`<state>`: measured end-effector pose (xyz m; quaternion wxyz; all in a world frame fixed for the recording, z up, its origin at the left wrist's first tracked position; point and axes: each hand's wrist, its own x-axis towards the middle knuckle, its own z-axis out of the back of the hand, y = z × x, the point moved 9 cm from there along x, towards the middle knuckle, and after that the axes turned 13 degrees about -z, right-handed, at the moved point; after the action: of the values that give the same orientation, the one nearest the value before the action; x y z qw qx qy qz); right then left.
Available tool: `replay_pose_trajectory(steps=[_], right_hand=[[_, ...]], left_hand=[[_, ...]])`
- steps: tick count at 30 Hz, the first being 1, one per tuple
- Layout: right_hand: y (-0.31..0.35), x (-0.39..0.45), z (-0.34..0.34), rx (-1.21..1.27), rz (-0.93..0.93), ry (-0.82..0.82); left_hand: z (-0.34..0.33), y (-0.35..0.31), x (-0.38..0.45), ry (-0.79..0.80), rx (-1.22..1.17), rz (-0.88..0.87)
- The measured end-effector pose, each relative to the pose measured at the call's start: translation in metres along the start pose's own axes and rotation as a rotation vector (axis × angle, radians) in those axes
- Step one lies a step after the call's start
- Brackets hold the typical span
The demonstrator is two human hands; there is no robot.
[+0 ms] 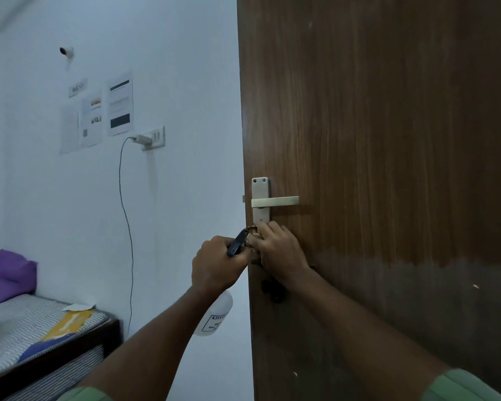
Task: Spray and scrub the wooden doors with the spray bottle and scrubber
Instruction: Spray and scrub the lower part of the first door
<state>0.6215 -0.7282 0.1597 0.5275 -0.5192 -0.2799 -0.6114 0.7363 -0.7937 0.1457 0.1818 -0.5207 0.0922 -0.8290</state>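
fingers of the left hand (214, 266) curl round the spray bottle (216, 314) neck; right hand (276, 248) presses something hidden, probably the scrubber, against the door (388, 140). bottle looks light, slick plastic.

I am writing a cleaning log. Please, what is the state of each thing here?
Wooden door: open, lower part darker.
Door handle: level, not pressed.
Spray bottle: gripped by left hand, nozzle toward the door.
Scrubber: pressed on door below the handle by right hand.
Charger: plugged into wall socket.
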Motion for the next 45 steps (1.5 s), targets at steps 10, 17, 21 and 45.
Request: replay_pose_trajectory(steps=[10,17,21,45], right_hand=[[-0.076,-0.021,0.085,0.142,-0.408,-0.393],[-0.062,0.045,0.131,0.2,-0.394,-0.534],[-0.062,0.083,0.122,0.185,-0.433,-0.309],[-0.132,0.102,0.1,0.164,-0.694,-0.03]], left_hand=[[0.0,-0.014,0.012,-0.011,-0.021,-0.051],[0.019,-0.031,0.027,-0.115,-0.136,-0.101],[0.024,-0.033,0.031,-0.109,-0.118,-0.129],[0.016,-0.032,0.045,-0.152,-0.106,-0.114]])
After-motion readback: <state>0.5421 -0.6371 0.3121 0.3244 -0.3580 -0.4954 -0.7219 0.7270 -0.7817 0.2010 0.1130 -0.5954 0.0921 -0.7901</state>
